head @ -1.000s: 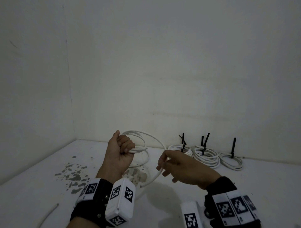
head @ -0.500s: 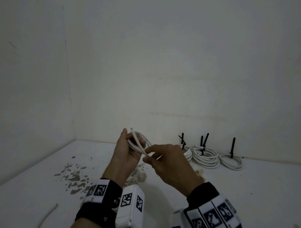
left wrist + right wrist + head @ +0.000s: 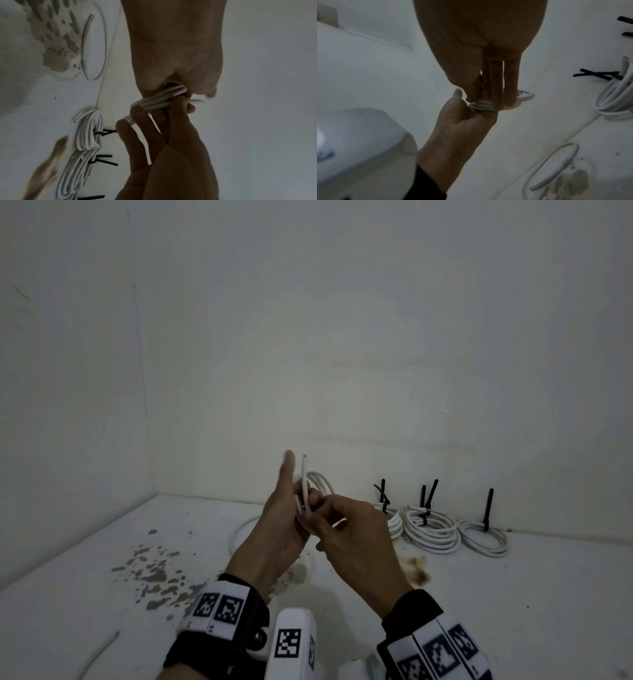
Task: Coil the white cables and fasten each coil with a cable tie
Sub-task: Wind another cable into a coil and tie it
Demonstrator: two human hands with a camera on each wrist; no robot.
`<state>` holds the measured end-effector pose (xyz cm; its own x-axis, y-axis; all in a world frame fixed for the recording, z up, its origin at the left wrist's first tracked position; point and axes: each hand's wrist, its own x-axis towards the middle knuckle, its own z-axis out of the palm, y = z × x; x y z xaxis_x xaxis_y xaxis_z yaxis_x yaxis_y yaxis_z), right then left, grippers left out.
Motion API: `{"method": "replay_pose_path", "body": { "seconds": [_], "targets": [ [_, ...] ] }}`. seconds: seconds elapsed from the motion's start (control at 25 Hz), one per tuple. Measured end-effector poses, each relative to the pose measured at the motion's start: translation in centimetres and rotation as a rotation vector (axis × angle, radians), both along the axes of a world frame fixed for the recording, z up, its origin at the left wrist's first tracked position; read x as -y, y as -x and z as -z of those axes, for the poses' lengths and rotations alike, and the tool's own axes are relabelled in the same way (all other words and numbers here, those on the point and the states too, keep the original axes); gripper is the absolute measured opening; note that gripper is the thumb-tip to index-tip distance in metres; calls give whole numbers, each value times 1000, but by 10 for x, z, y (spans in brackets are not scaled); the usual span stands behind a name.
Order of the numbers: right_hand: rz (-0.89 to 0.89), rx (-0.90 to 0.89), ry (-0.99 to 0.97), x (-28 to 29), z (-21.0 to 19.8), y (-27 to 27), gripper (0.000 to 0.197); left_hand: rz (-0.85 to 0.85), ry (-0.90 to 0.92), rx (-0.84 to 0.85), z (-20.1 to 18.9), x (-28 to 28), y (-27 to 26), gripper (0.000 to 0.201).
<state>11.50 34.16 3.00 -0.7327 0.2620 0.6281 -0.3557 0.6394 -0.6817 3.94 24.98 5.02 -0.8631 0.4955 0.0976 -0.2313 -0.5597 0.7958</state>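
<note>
Both hands meet above the white table [image 3: 513,594], sharing one coiled white cable [image 3: 317,484]. Left hand [image 3: 277,529] cradles the loops in its palm, thumb straight up beside the cable's free end. Right hand [image 3: 356,539] pinches the bundle with curled fingers [image 3: 496,86]. Three tied coils [image 3: 431,529] lie near the wall.

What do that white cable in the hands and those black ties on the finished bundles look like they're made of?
White cable: seemingly a smooth plastic or rubbery jacket with a slight sheen; it bends into round loops without kinking. What lies inside cannot be seen.

Black ties: likely stiff matte plastic, since their thin tails stand upright from the finished bundles.
</note>
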Motion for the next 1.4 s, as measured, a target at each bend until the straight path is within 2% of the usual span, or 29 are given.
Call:
{"method": "replay_pose_path", "body": {
  "seconds": [0.12, 0.24, 0.36, 0.48, 0.56, 0.64, 0.84, 0.96, 1.24, 1.4],
  "targets": [
    [11, -12, 4, 0, 0, -3, 13, -18, 149, -99, 1, -1, -1, 52],
    [-23, 20, -87, 0, -5, -8, 16, -71, 319, -248, 0, 1, -3, 52],
    [42, -58, -134, -4, -10, -9, 25, -76, 363, -332, -3, 7, -4, 47],
    [153, -148, -64, -15, -16, -9, 14, 77, 346, -314, -4, 13, -6, 47],
    [58, -71, -96, -23, -18, -11, 16, 170, 389, -298, -4, 14, -8, 53],
    [-60, -14, -46, -27, -19, -11, 16, 212, 422, -272, -3, 13, -9, 58],
    [-102, -47, 32, -34, -21, -11, 8, 254, 484, -216, -3, 12, -7, 55],
    [-160, -44, 190, -42, -24, -12, 8, 236, 475, -188, -4, 15, -5, 53],
    [-164, -27, 154, -41, -19, -11, 10, 243, 466, -217, -3, 15, -3, 52],
    [-23, -95, 57, -42, -18, -10, 6, 293, 504, -248, -6, 15, -7, 43]
  ]
}}
